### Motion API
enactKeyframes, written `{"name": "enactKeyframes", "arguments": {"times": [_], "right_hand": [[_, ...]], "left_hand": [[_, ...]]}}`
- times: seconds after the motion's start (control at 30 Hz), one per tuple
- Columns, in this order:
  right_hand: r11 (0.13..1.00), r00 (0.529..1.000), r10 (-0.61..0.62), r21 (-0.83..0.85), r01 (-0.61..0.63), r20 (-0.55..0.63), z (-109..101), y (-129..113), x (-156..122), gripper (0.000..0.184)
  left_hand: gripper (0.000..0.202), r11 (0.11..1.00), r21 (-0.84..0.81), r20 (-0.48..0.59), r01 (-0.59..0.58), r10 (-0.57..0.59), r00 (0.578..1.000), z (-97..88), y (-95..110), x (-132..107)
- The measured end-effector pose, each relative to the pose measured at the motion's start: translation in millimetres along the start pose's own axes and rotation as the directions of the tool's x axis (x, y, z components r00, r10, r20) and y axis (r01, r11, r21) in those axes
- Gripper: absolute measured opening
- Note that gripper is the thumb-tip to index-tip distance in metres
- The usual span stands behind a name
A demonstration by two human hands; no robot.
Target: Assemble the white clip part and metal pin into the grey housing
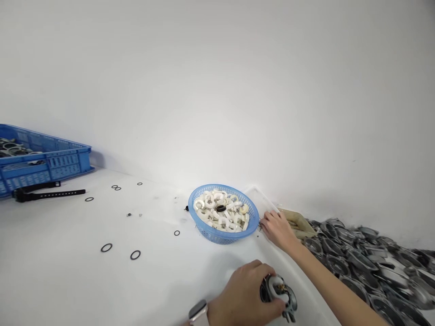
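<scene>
My left hand (246, 294) is closed around a round grey metal part (280, 292) with a dark ring and brassy inside, low in the view on the white table. My right hand (277, 228) reaches forward and rests palm down just right of a round blue basket (249, 226) filled with white plastic rings and one black ring. Its fingers curl over something small by the basket's rim; I cannot make out what. A watch sits on my left wrist.
A heap of grey metal parts (367, 262) covers the table's right side, with a tan tray (301, 224) at its near end. Several black O-rings (106, 247) lie scattered at left. A blue crate (50, 160) and a black strap (47, 195) sit far left.
</scene>
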State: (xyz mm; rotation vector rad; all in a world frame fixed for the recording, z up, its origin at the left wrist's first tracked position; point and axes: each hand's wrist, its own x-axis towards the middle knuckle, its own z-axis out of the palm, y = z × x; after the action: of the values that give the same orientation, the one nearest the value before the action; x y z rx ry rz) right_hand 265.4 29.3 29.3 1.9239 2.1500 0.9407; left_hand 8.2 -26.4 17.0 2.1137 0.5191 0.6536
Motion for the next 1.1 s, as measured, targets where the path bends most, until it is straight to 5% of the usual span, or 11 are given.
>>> {"name": "enactKeyframes", "arguments": {"times": [0.23, 1.1], "right_hand": [[0.999, 0.997, -0.03, 0.029, 0.032, -0.068, 7, -11, -33, 0.015], [0.998, 0.987, 0.058, 0.028, -0.062, 0.152, -3, -12, 0, 0.029]], "left_hand": [[0.035, 1.0, 0.003, -0.039, -0.031, 0.031, 0.999, -0.2, 0, -1], [0.031, 0.999, 0.016, 0.066, -0.045, 0.044, 0.997, -10.6, 10, 2]]}}
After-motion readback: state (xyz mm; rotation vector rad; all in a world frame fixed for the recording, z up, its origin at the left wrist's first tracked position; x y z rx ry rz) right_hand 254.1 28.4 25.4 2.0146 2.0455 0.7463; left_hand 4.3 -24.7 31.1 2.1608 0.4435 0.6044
